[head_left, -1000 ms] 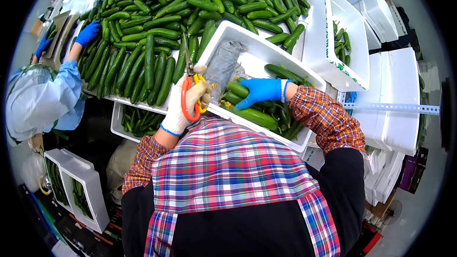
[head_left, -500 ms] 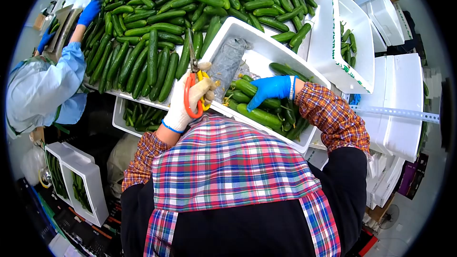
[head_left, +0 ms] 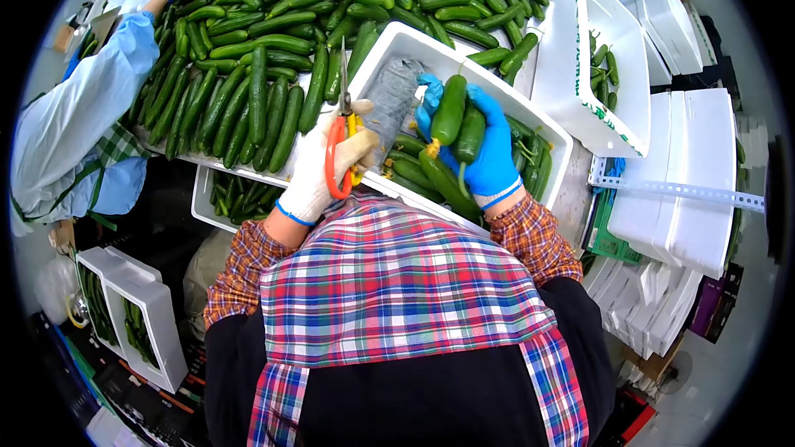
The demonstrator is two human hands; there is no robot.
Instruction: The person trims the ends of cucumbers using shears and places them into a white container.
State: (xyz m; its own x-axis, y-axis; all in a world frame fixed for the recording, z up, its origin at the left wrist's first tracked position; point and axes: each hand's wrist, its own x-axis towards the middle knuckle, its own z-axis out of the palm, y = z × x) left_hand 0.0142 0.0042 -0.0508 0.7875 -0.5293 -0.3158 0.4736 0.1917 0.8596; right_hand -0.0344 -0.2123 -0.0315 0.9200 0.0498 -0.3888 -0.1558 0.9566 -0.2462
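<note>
Cucumbers (head_left: 450, 111) in the right hand (head_left: 494, 149), scissors (head_left: 333, 134) in the left hand (head_left: 310, 178)

Largest is the pile (head_left: 258, 99) at 11 o'clock. At 1 o'clock, just beside it, stands a white box (head_left: 435, 57) with more lying inside. Above that box, the right fingers curl round two cucumbers, bunched together. These should feel fairly weighty, stiff yet easily snapped or bruised, with smooth skin that may slide on the glove; the thick middle looks the best place to hold. At 10 o'clock, the left fingers are closed around the handles, blades toward 12. Smallest is a yellow flower scrap (head_left: 434, 147) at 1 o'clock.

The held cucumbers' undersides and the box's lower layers are hidden; the pile is cut off at 12. What the grey bundle (head_left: 387, 103) contains, I cannot tell.
</note>
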